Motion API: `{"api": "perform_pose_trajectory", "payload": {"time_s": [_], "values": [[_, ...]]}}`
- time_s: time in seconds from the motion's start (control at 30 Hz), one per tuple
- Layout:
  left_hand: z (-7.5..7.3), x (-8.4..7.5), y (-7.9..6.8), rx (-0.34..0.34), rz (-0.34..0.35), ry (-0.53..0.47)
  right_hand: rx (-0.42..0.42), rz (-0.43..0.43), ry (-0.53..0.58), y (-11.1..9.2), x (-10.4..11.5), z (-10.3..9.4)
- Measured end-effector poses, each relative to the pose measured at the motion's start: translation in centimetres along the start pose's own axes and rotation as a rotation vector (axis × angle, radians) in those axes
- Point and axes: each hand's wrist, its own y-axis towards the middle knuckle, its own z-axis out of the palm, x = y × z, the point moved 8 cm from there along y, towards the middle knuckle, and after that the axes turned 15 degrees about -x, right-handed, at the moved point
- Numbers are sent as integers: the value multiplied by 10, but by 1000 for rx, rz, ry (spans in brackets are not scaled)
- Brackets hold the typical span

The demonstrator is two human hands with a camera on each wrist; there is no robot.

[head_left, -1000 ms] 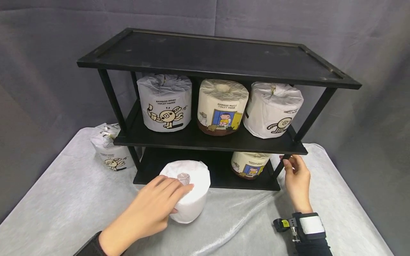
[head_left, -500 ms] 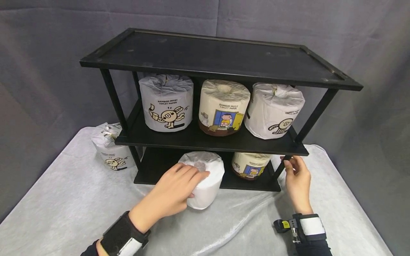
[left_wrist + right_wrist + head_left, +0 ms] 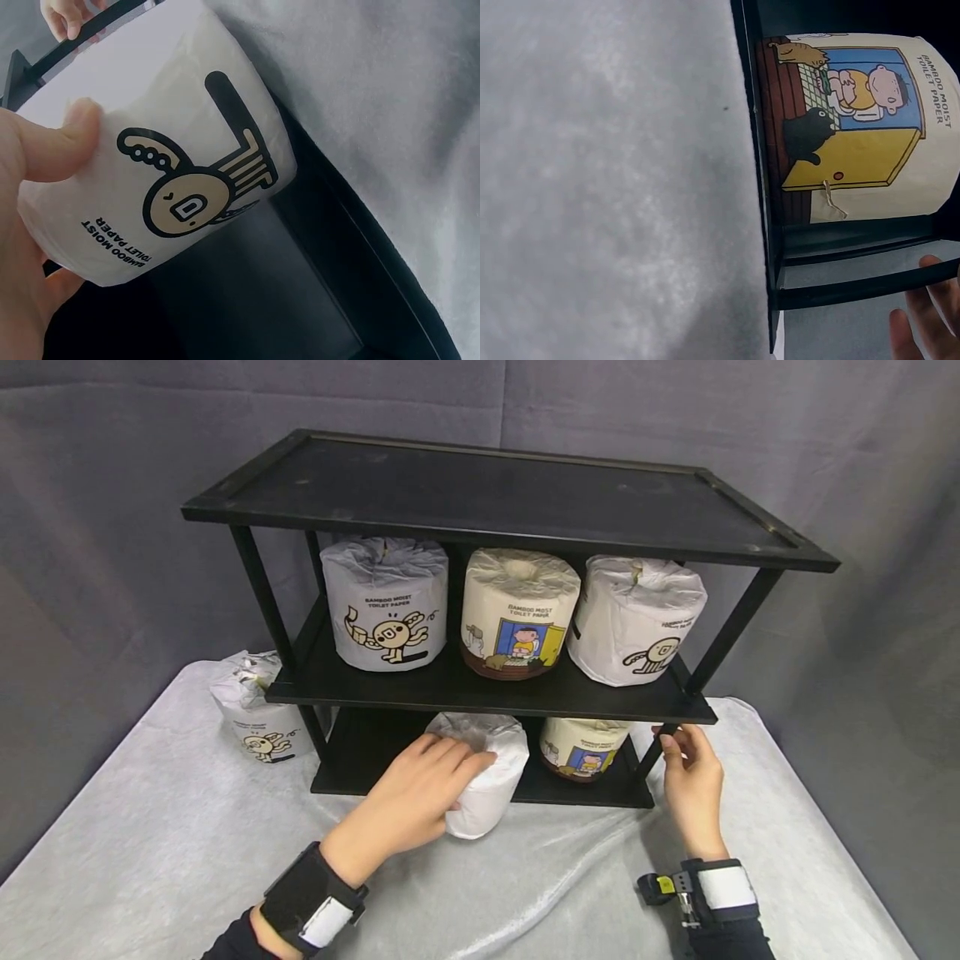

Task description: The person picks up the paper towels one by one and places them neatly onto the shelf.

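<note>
My left hand [image 3: 420, 789] grips a white-wrapped toilet roll [image 3: 487, 793] by its near left side, at the front of the lower shelf [image 3: 360, 768]. In the left wrist view the thumb lies across the wrapper of this toilet roll [image 3: 112, 187], which bears a printed cartoon dog-like figure and overlaps the shelf's front edge. Over at the right, my right hand [image 3: 693, 785] holds the rack's lower front post [image 3: 651, 762], thumb in front and fingers behind. Beside that post a cream toilet roll [image 3: 870, 150] with a picture of a yellow door stands upright on the lower shelf.
On the middle shelf [image 3: 480, 695] stand a grey-white roll [image 3: 390, 610], a cream roll [image 3: 517, 618] and another white roll [image 3: 637, 627]. A further roll [image 3: 258, 718] sits on the white cloth [image 3: 187, 827] left of the black rack, below its top panel [image 3: 510, 497].
My left hand has carried the white toilet roll right and back, from over the cloth to the lower shelf's front, tilting it. My right hand has stayed on the post.
</note>
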Motion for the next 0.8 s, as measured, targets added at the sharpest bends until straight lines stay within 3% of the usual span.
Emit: {"api": "perform_pose_trajectory", "payload": {"time_s": [0.2, 0.53, 0.8], "values": [[6, 0, 4, -6, 0, -7, -4, -2, -12, 0, 0, 0], [15, 1, 11, 45, -17, -5, -9, -5, -3, -1, -1, 0], [14, 5, 12, 16, -41, -31, -7, 4, 3, -1, 2, 0]]}}
